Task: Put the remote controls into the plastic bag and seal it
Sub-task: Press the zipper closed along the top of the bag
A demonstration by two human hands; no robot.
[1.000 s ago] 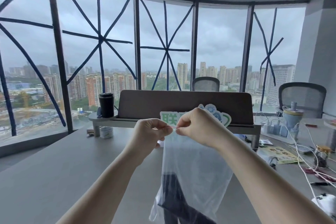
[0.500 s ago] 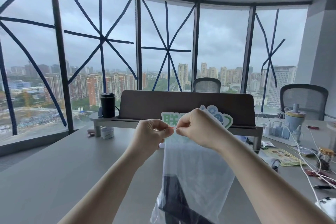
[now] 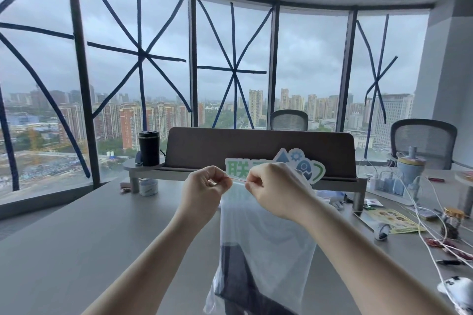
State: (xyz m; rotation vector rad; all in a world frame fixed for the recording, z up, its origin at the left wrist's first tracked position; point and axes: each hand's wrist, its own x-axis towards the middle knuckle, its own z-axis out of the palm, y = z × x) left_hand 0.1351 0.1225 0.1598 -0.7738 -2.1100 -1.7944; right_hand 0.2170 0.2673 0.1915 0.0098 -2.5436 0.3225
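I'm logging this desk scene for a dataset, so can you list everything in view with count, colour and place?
plastic bag: one, clear, hanging from both hands over the table
remote controls: dark, inside the bag's bottom; count unclear
table: one, grey, below
monitor stand: one, brown board, far edge
tumbler: one, black, on stand's left end
sign: one, green and white, behind the hands
office chairs: two, grey mesh, by the windows
cables: several, white, right side
glass jar: one, gold lid, right
left hand: pinching bag's top edge
right hand: pinching bag's top edge
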